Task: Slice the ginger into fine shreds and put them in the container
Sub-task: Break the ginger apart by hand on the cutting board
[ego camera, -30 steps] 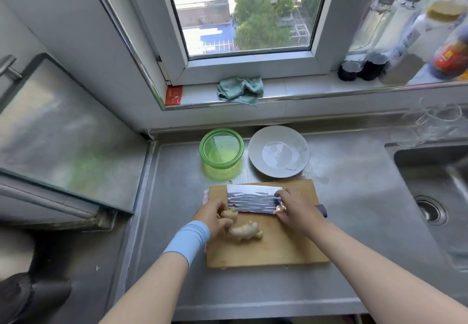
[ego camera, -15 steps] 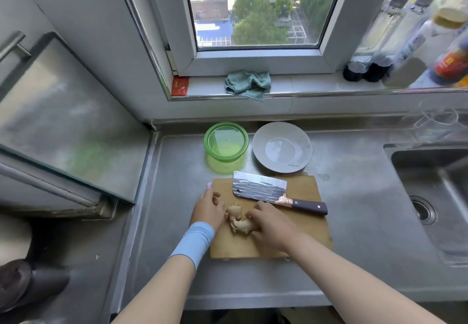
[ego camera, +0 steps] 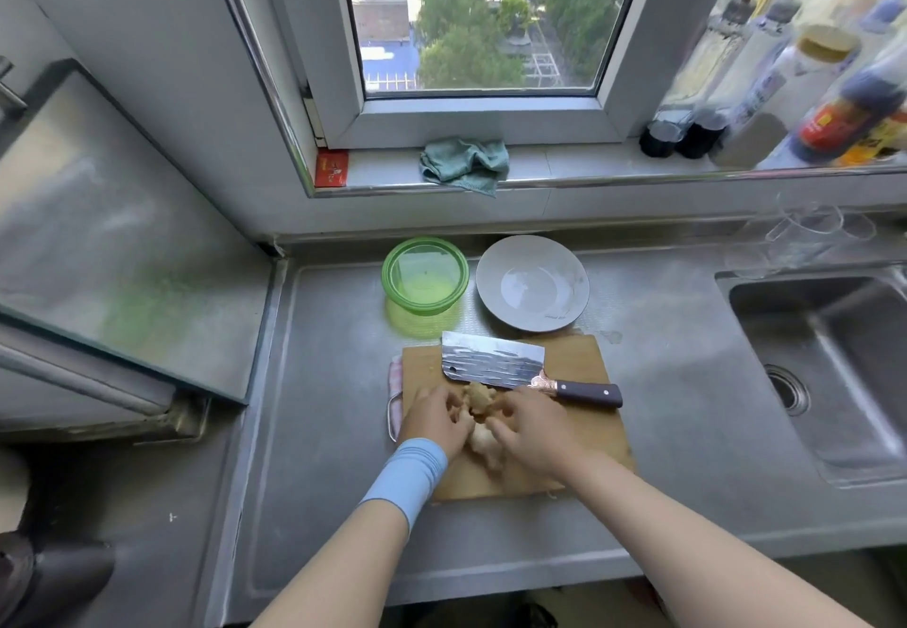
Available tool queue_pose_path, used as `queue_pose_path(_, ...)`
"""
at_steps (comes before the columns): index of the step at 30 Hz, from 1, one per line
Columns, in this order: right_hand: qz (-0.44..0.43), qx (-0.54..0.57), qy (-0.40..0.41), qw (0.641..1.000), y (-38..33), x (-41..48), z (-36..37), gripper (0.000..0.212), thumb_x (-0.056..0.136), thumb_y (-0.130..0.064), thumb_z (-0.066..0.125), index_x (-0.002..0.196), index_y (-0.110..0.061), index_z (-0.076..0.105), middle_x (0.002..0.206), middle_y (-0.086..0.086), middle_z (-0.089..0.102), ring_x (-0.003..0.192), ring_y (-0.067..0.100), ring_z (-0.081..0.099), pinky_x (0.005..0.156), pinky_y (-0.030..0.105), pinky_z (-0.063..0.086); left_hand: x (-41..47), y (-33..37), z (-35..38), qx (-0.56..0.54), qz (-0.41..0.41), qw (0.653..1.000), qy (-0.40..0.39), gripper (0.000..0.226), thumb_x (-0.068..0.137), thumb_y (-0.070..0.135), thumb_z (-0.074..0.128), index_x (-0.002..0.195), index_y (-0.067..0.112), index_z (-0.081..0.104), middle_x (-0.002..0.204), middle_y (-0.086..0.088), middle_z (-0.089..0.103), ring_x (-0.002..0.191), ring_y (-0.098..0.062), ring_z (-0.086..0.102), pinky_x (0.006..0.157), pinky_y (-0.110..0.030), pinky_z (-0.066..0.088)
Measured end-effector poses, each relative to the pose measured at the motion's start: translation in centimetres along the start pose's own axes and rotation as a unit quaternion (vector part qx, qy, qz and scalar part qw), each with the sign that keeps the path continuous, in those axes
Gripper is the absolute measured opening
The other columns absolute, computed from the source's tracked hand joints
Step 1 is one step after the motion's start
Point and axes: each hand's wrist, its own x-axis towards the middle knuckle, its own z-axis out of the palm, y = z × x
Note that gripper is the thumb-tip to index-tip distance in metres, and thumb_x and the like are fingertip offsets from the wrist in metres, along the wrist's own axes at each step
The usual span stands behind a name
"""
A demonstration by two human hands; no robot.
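Observation:
A knobbly piece of ginger (ego camera: 480,404) lies on the wooden cutting board (ego camera: 584,362) between both hands. My left hand (ego camera: 434,419), with a blue wristband, grips its left side. Its right side is gripped by my right hand (ego camera: 532,431). Part of the ginger is hidden under the fingers. The cleaver (ego camera: 493,365) lies flat on the board just behind the hands, its dark handle pointing right, untouched. The green transparent container (ego camera: 425,275) stands behind the board, with nothing visible in it.
A grey plate (ego camera: 532,282) sits right of the container. The sink (ego camera: 829,367) is at the far right. On the sill are a green cloth (ego camera: 464,164) and several bottles (ego camera: 785,83). A glass stove lid (ego camera: 98,244) slopes up on the left.
My right hand let go of the cleaver, which now lies flat on the board, and moved onto the ginger. Both hands now hold the ginger together.

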Motion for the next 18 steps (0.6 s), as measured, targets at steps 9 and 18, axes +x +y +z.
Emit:
queue_pose_path(9,0.058,-0.159,0.023,0.985,4.2,1.8,-3.0,0.042,0.088,-0.008,0.049,0.129,-0.018,0.051,0.117,0.004,0.05,0.109,0.026,0.045,0.09,0.035,0.037,-1.4,-1.0,-0.1,0.101,0.148,0.984,-0.015,0.027,0.079,0.042,0.073,0.103,0.03,0.065,0.102,0.015,0.04,0.111,-0.006,0.043,0.094,-0.018,0.025)
queue_pose_path(18,0.028,-0.17,0.001,0.985,5.2,2.1,-2.4,0.06,0.09,-0.006,0.046,0.149,-0.012,0.036,0.119,0.01,0.052,0.108,0.032,0.048,0.09,0.044,0.043,-1.7,-1.0,1.9,0.249,0.218,0.942,-0.059,0.066,0.062,0.051,0.078,0.123,0.039,0.054,0.126,0.002,0.035,0.119,-0.021,0.032,0.098,-0.033,0.039)
